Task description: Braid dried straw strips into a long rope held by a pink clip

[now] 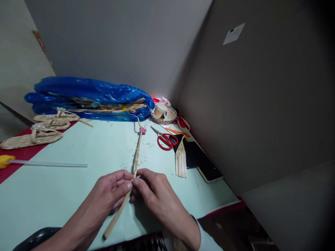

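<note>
A thin braid of dried plant fibre runs away from me across the pale green table cover. A pink binder clip grips its far end. My left hand pinches the near end of the braid between thumb and fingers. Pressed close on the other side, my right hand holds the same spot, thumb and fingertips closed on the fibre. From between the hands a wider, unbraided fibre strip slants down toward me to the left. Some fingertips are hidden behind the hands.
Red-handled scissors lie right of the braid, near a bundle of pale strips and a dark tablet. Behind are a blue plastic bag of fibre and a paper cup. Woven sandals and a glue stick lie left.
</note>
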Tool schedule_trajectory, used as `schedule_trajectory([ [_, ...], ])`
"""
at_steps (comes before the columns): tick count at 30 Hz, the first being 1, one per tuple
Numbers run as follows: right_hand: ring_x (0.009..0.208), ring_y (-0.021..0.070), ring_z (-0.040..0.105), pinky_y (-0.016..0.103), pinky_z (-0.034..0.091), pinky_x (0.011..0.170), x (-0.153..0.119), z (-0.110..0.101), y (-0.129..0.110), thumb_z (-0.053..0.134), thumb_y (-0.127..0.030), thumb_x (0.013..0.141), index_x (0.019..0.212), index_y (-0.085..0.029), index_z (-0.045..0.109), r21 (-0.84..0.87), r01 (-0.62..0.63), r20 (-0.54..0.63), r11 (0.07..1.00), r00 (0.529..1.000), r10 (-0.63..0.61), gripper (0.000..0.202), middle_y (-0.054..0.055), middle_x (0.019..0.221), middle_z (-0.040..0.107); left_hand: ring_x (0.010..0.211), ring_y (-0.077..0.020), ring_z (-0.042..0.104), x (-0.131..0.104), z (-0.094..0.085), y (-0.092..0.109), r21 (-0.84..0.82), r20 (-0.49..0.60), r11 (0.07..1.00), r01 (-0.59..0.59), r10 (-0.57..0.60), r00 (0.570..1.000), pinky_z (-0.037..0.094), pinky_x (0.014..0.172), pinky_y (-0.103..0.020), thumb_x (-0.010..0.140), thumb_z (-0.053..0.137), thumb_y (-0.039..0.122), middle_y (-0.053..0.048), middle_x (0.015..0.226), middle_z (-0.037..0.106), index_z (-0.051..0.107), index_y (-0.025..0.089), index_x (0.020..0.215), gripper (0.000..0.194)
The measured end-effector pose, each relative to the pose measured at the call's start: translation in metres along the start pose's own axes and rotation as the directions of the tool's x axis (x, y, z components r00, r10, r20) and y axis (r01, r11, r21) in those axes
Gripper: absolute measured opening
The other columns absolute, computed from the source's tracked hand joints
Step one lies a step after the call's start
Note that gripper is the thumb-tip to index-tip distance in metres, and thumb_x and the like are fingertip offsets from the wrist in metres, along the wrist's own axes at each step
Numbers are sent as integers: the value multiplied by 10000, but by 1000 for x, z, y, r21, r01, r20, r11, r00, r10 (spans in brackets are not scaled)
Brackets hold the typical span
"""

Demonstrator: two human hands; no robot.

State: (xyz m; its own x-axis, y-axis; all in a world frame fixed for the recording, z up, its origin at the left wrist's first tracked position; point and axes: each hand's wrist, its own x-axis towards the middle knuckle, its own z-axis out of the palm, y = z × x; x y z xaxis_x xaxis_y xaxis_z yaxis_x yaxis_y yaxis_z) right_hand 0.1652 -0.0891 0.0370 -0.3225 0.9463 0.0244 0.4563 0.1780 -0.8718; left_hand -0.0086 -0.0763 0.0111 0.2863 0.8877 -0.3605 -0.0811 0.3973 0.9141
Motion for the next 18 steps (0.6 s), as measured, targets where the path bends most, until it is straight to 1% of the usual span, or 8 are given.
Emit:
schedule_trajectory([
  [2,663,119,556,227,379,662,5,5,2,474,-266,1054,809,-204,513,61,-8,30,998,1000,6,256,-35,670,583,554,-119,536,1,-2,-2,-10,31,1000,-1,1,1000,345,531,-213,630,892,541,27,640,642,664,179,818,467],
  [5,654,112,476,229,347,652,7,10,6,479,-228,1035,755,-204,490,80,16,19,997,1000,-18,282,-40,689,530,545,-74,461,1,-6,-6,5,75,1000,-14,13,997,274,521,-190,728,856,548,49,682,625,650,180,879,448],
  [8,621,107,445,231,341,649,6,12,10,469,-225,1030,692,-200,484,142,28,1,990,1000,-28,339,-46,649,508,564,-69,442,-1,-7,-7,6,102,1000,-23,22,994,232,525,-197,779,816,563,48,734,635,631,189,943,448],
  [12,599,112,426,242,326,615,3,19,14,476,-283,1033,658,-199,479,174,15,-61,985,998,-5,385,-45,612,478,573,-86,422,-6,-2,-4,65,68,998,-28,23,997,231,539,-220,797,762,590,41,742,643,588,202,954,454],
  [14,590,113,423,248,321,601,1,23,16,476,-309,1033,655,-196,496,182,19,-104,983,995,0,396,-42,606,476,558,-90,391,-7,0,-3,111,71,992,-53,46,996,219,527,-230,806,721,623,39,737,640,566,207,929,461],
  [16,580,113,423,248,321,589,0,26,16,483,-327,1027,659,-190,528,200,33,-144,979,990,-3,395,-40,599,481,508,-85,325,-9,0,-4,173,61,981,-84,75,995,193,503,-245,822,676,642,54,697,629,550,217,926,455],
  [17,578,112,430,246,325,588,0,27,15,487,-332,1023,662,-187,543,209,40,-157,977,988,-7,393,-38,596,490,494,-89,316,-9,-1,-4,216,40,971,-105,98,994,199,499,-252,839,654,634,59,680,634,543,226,936,434],
  [18,577,113,439,245,329,589,0,28,15,491,-334,1019,663,-184,555,214,46,-166,976,986,-10,391,-36,593,498,495,-101,345,-10,-1,-4,263,11,956,-129,131,991,231,506,-257,863,628,618,57,671,651,537,236,946,402],
])
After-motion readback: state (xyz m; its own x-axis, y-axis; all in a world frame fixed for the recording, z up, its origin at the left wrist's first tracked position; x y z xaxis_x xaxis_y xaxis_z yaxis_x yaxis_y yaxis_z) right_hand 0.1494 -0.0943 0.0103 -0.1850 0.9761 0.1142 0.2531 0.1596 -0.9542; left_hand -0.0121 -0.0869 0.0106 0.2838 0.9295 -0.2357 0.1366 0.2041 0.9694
